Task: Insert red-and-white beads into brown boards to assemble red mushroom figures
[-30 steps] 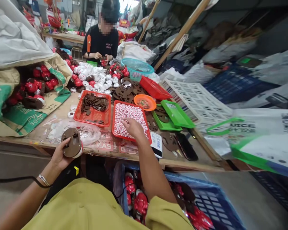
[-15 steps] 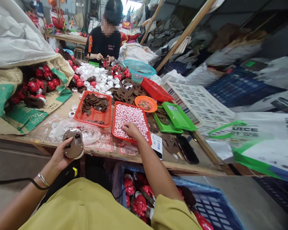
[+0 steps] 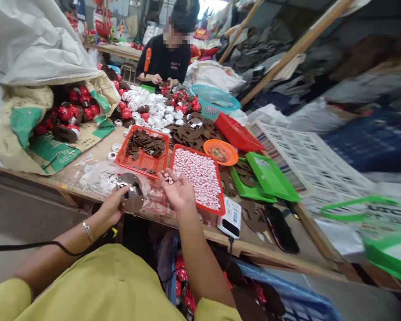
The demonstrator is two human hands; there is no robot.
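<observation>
In my left hand (image 3: pixel 112 204) is a round brown plastic base (image 3: pixel 132 192), held by its edge at the table's front, with the thumb on its face. My right hand (image 3: pixel 178 191) is turned palm up, fingers slightly curled, with a few small white-and-red pieces (image 3: pixel 169 178) cupped on the fingers. It hovers by the near left edge of a red tray (image 3: pixel 222 196) full of similar pieces (image 3: pixel 197 176). A red basket (image 3: pixel 120 156) of dark brown plastic parts (image 3: pixel 145 145) stands beyond both hands.
A co-worker (image 3: pixel 165 58) sits across the table behind heaped white and red parts (image 3: pixel 153 104). Green trays (image 3: pixel 274 178), an orange dish (image 3: pixel 232 154), a white device (image 3: pixel 232 218) and a phone (image 3: pixel 282 227) lie rightward. Below the table edge stands a blue crate (image 3: pixel 307 298).
My right hand has lifted out of the tray of small pieces, turned palm up and moved left, now carrying a few. The left hand still holds the brown base. The view has shifted.
</observation>
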